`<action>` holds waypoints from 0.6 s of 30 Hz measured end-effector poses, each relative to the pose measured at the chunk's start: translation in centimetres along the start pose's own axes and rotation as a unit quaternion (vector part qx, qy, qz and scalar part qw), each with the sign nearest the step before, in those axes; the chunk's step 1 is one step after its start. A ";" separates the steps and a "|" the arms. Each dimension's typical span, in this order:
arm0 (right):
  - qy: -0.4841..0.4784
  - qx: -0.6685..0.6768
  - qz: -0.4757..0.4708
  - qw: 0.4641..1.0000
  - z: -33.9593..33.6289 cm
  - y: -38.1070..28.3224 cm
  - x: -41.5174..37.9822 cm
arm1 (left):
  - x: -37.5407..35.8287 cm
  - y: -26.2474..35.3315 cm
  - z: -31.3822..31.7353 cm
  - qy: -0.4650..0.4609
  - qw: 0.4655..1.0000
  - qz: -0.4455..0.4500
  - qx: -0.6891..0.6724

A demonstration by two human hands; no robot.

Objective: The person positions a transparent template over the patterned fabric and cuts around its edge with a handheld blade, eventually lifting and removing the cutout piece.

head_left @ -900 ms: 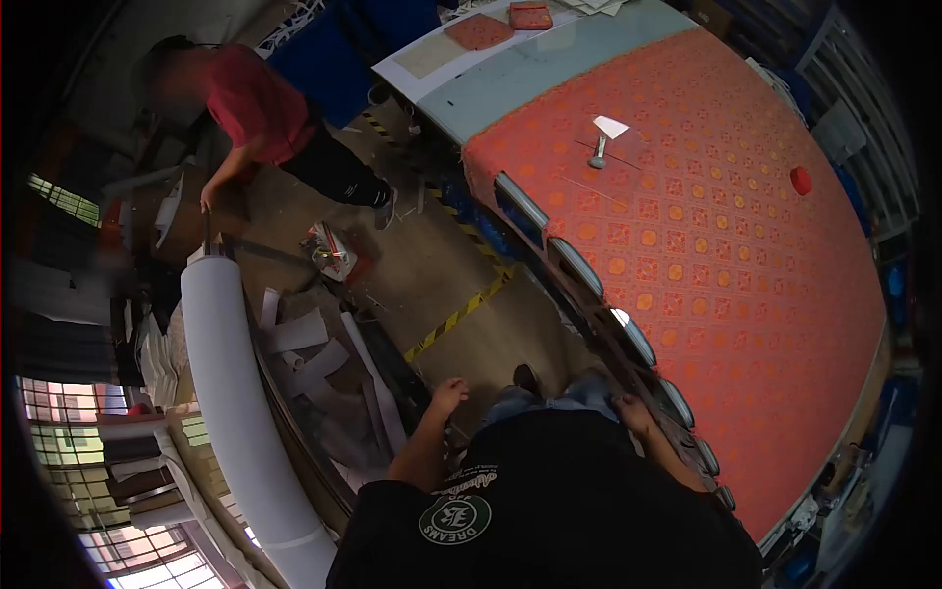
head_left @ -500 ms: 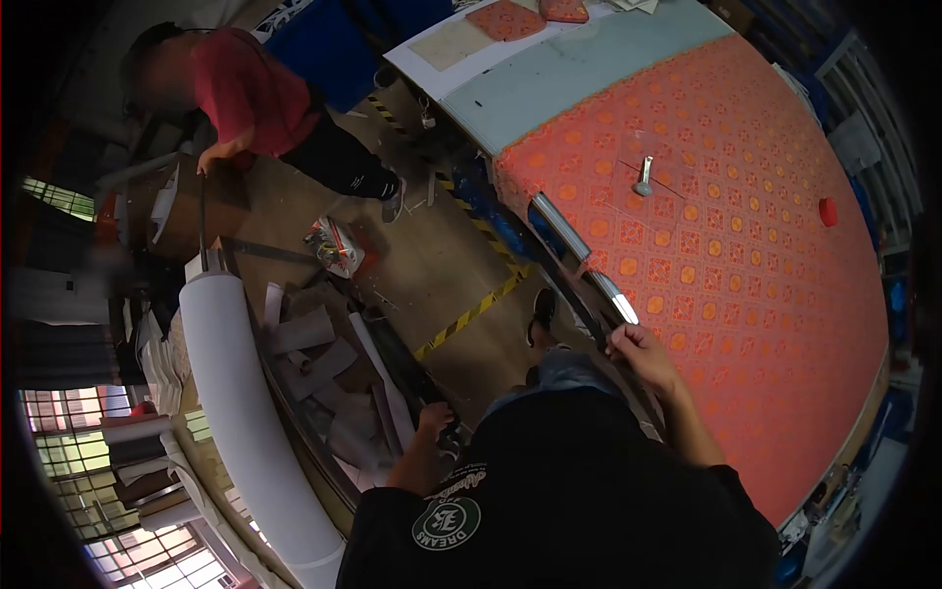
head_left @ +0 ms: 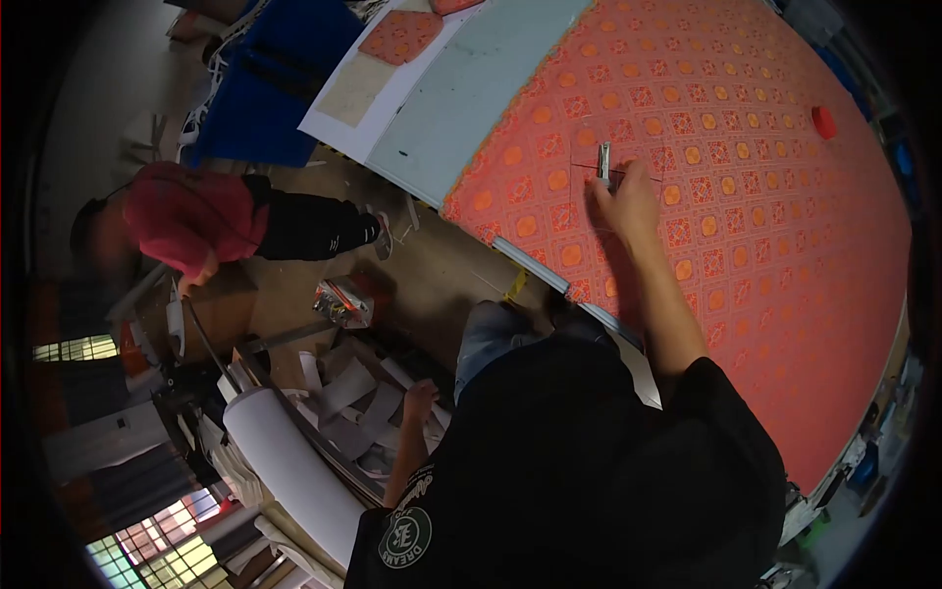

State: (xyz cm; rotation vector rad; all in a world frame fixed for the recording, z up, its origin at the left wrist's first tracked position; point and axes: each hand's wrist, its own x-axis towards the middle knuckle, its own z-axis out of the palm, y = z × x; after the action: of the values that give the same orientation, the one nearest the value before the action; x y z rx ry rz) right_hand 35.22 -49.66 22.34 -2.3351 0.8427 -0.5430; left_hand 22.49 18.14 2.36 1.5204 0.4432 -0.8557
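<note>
My right hand (head_left: 630, 199) is over the orange patterned sheet (head_left: 726, 187) on the table, its fingers closed round the lower end of a small metal tool (head_left: 603, 157). Thin dark lines show on the sheet beside the tool. My left hand (head_left: 420, 401) hangs low at my left side, above the bin of paper and material scraps (head_left: 345, 385). Its fingers look curled in, and what they hold, if anything, is too small to make out. Metal strips (head_left: 531, 265) lie along the table's near edge.
A person in a red top (head_left: 186, 216) stands at the left. A large white roll (head_left: 285, 461) lies beside the scraps. A red round object (head_left: 823, 123) sits on the sheet at the right. Blue containers (head_left: 285, 83) stand behind, and a box (head_left: 345, 301) is on the floor.
My right hand has moved from the table's near edge onto the sheet and taken hold of the metal tool. My left hand has come up a little. The view has turned.
</note>
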 end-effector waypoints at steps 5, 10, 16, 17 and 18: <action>-0.068 -0.110 0.060 0.990 0.7 -0.2 -0.1 | 4.1 21.4 8.8 0.109 0.918 0.150 0.351; -0.048 -0.011 0.123 0.991 0.4 1.9 0.0 | 9.7 35.4 17.9 -0.010 0.845 0.349 0.405; 0.167 0.312 0.209 0.912 -2.3 2.8 -4.5 | 12.9 43.8 27.0 -0.183 0.711 0.516 0.443; 0.189 0.338 0.241 0.890 -3.3 2.5 -5.7 | 13.6 44.1 28.3 -0.207 0.680 0.544 0.446; 0.211 0.362 0.274 0.866 -4.1 2.0 -7.2 | 14.1 44.4 29.8 -0.223 0.680 0.543 0.440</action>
State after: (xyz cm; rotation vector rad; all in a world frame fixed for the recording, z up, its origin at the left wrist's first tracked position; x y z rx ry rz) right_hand 26.99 -47.66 22.88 -1.2316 1.1836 -0.9314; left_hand 55.95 -20.39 23.65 1.9041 -1.3578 -0.3791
